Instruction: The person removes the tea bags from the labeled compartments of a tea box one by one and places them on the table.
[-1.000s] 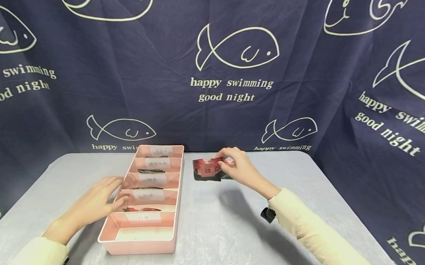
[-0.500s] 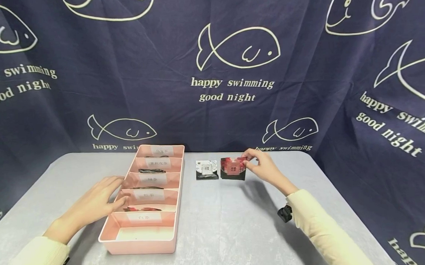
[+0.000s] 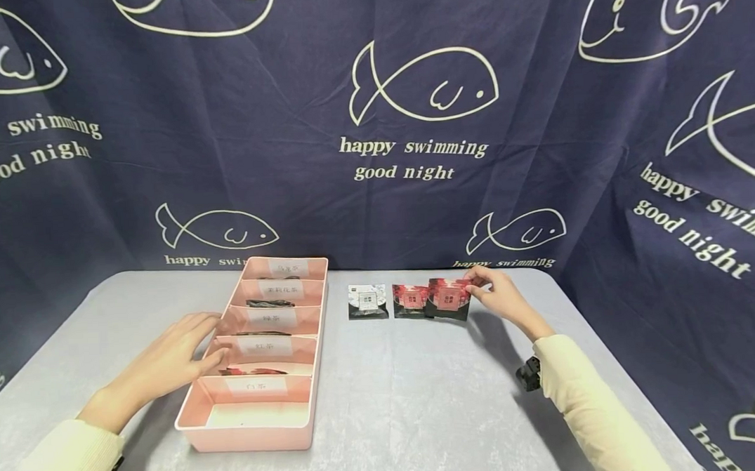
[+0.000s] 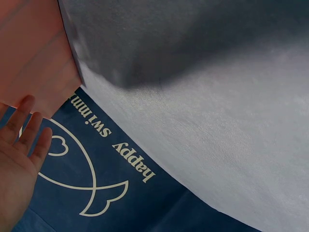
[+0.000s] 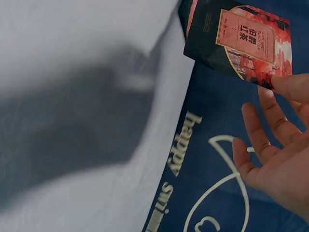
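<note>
My right hand pinches a red and black tea sachet at its right edge, thumb on the printed face. Its label reads Earl Grey black tea in the right wrist view, where the same tea sachet is tilted at the top. In the head view it overlaps the right side of a second red and black sachet. Left of these lies a white and black sachet. My left hand rests with relaxed fingers at the left rim of the pink divided box.
The box has several labelled compartments in a row. Dark sachets stand in the back ones, and a red sachet in the second from the front. Behind the grey table hangs a dark blue curtain with fish prints.
My right hand has moved right with its red tea sachet. This uncovers first the white and black sachet, then the second red one. My left hand and the box stay still.
</note>
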A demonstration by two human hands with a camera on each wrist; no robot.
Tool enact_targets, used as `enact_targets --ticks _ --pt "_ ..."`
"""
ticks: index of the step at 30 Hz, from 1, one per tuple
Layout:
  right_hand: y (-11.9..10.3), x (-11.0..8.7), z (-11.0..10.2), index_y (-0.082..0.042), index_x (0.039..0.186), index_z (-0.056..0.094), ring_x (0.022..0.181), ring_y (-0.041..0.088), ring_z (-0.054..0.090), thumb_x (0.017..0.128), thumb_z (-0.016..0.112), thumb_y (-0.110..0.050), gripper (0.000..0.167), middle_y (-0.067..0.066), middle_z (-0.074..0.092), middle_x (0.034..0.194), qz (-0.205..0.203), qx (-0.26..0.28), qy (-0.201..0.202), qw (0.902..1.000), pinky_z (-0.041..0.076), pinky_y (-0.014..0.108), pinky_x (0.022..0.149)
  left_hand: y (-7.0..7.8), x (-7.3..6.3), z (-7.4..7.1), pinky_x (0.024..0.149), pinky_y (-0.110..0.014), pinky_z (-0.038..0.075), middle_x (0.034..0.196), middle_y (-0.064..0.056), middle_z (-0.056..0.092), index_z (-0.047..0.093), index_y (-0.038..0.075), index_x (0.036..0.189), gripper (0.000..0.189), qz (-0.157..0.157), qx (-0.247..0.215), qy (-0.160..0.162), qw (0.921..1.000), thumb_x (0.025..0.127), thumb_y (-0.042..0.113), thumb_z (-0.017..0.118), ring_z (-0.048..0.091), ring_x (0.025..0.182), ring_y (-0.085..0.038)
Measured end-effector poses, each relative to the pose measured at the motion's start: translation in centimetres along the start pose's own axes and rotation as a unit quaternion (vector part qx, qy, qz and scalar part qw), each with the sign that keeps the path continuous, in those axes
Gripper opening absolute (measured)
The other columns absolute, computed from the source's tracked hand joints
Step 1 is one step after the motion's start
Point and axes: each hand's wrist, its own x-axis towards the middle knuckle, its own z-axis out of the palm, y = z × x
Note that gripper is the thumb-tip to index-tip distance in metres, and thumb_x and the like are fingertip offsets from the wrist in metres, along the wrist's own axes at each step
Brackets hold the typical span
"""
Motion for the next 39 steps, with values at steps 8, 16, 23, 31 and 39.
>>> enact_targets --ticks 8,16,23,31,39 --pt "1.6 -0.3 -0.6 0.000 0.089 0.061 0.076 0.023 0.060 0.081 0.059 0.004 0.009 0.016 0.065 0.085 0.009 -0.003 -0.014 0.9999 0.049 0.032 0.069 0.0 0.0 0.0 0.090 -0.049 0.041 0.110 -0.015 0.059 0.057 0.003 0.105 0.040 0.000 0.002 0.001 1.0000 0.078 0.031 0.067 0.052 0.107 -0.034" --pt "2.5 -0.1 -0.8 0.003 0.088 0.060 0.072 0.022 0.059 0.080 0.057 0.008 0.010 0.018 0.064 0.081 0.007 0.012 -0.027 0.9995 0.049 0.032 0.067 -0.1 0.0 0.1 0.090 -0.049 0.041 0.109 -0.014 0.059 0.057 0.004 0.104 0.038 0.004 0.001 0.002 1.0000 0.078 0.029 0.067 0.052 0.106 -0.033" --pt "3.5 0.2 -0.1 0.005 0.089 0.059 0.072 0.022 0.058 0.080 0.059 0.006 0.009 0.018 0.064 0.080 0.011 -0.005 -0.004 0.9999 0.049 0.033 0.068 -0.1 0.1 0.1 0.091 -0.049 0.041 0.110 -0.014 0.058 0.057 0.004 0.105 0.037 0.001 -0.001 -0.004 1.0000 0.078 0.028 0.067 0.052 0.107 -0.033" --pt "4.6 0.7 1.0 0.003 0.096 0.058 0.078 0.026 0.058 0.076 0.062 0.006 0.021 0.019 0.062 0.083 0.055 -0.018 0.017 0.9982 0.047 0.037 0.074 -0.2 0.1 0.1 0.092 -0.050 0.040 0.111 -0.014 0.058 0.057 0.004 0.107 0.039 -0.005 -0.002 -0.010 0.9999 0.079 0.030 0.066 0.051 0.108 -0.034" --pt "4.7 1.3 2.0 0.003 0.104 0.056 0.077 0.029 0.059 0.076 0.061 0.002 0.029 0.021 0.063 0.087 0.069 -0.051 0.029 0.9959 0.047 0.041 0.072 -0.1 0.1 0.1 0.092 -0.050 0.040 0.110 -0.015 0.058 0.057 0.003 0.106 0.040 0.000 0.003 -0.007 1.0000 0.079 0.030 0.066 0.052 0.107 -0.034"
